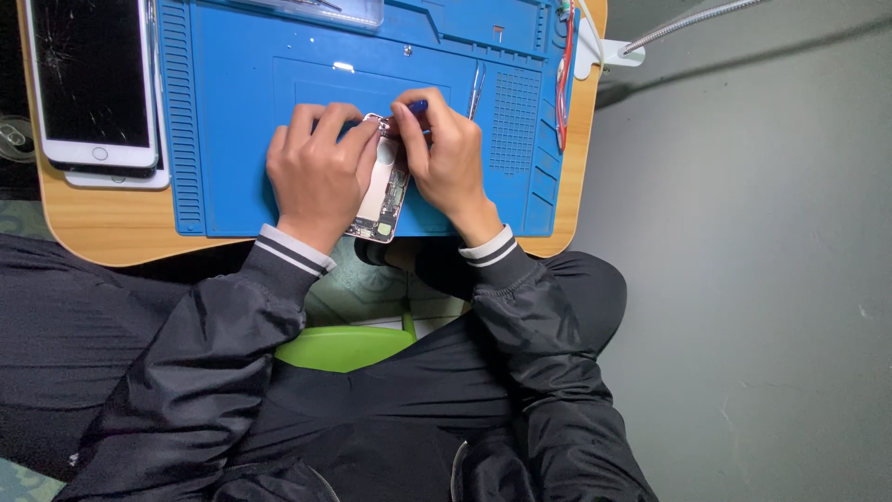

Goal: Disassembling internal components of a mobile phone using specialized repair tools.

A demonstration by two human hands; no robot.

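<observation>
An opened phone body (384, 191) with its circuit boards showing lies on the blue work mat (242, 112), its near end over the mat's front edge. My left hand (319, 167) grips the phone's left side. My right hand (444, 153) holds a small blue-handled screwdriver (417, 107), its tip at the phone's far end. Both wrists wear black sleeves with striped cuffs.
A white phone with a cracked screen (91, 82) lies on another device at the far left of the wooden table (102, 232). Metal tweezers (477, 90) rest on the mat right of my hands. Red cables (563, 74) hang at the mat's right edge. A green stool (344, 346) sits below.
</observation>
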